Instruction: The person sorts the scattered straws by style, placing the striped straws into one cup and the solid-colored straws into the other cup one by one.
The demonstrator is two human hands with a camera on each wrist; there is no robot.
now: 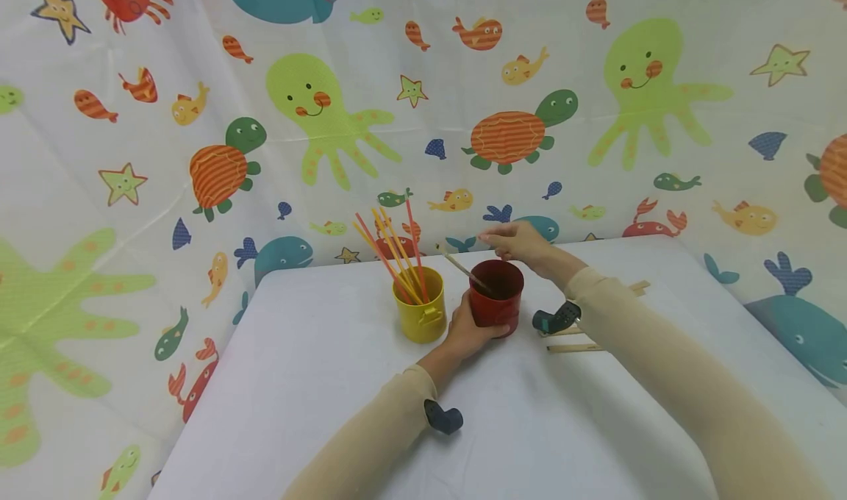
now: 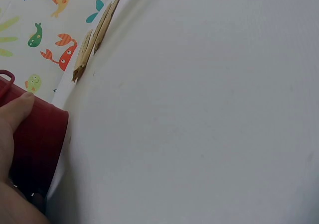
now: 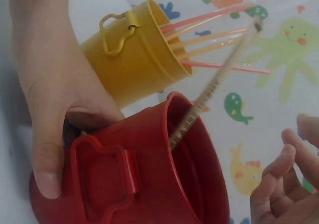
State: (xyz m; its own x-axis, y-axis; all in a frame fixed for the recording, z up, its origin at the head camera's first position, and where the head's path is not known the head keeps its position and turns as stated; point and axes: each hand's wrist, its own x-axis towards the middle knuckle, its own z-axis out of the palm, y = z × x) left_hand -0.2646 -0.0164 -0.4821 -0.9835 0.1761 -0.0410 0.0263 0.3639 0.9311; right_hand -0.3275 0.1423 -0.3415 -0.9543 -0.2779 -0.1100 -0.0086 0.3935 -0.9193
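Note:
My left hand [image 1: 471, 331] grips a red metal pail [image 1: 506, 309] low on its side, thumb and fingers around it. Inside leans one wooden pencil [image 3: 209, 92] with printing along it, its dark tip sticking out over the rim. Just above and behind that rim is my right hand [image 1: 526, 244], its fingers loosely bent and holding nothing, apart from the pencil. The right wrist view shows those fingertips [image 3: 284, 159] beside the pail's mouth. A yellow pail [image 1: 423, 323] with several orange, yellow and red straws [image 1: 399, 250] stands left of the red one.
More wooden pencils [image 1: 574, 348] lie on the white table [image 1: 317, 382] right of the red pail, partly behind the right forearm. The left wrist view shows several of these loose pencils [image 2: 85, 55] too. A sea-animal cloth [image 1: 410, 66] hangs behind the table.

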